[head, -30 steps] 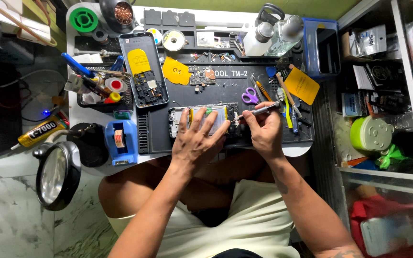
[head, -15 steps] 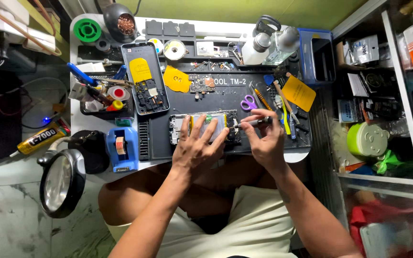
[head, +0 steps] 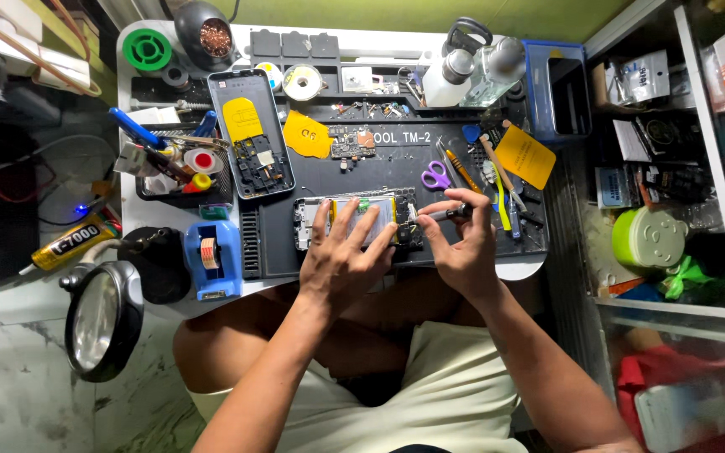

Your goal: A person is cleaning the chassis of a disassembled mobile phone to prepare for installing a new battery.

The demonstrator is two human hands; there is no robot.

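Observation:
An opened phone lies on the dark work mat near the table's front edge. My left hand rests on it with fingers spread, pressing it down. My right hand grips a thin metal tool whose tip touches the phone's right end. A second opened phone body with a yellow part lies at the mat's upper left. A small circuit board sits beside a yellow pick.
Purple scissors, several hand tools and a yellow card lie right of my hands. A blue tape dispenser, a glue tube and a magnifier lamp are left. Shelves stand at the right.
The view has shifted slightly. My right hand with the tool has stayed at the phone's right end, and my left hand keeps pressing on the phone.

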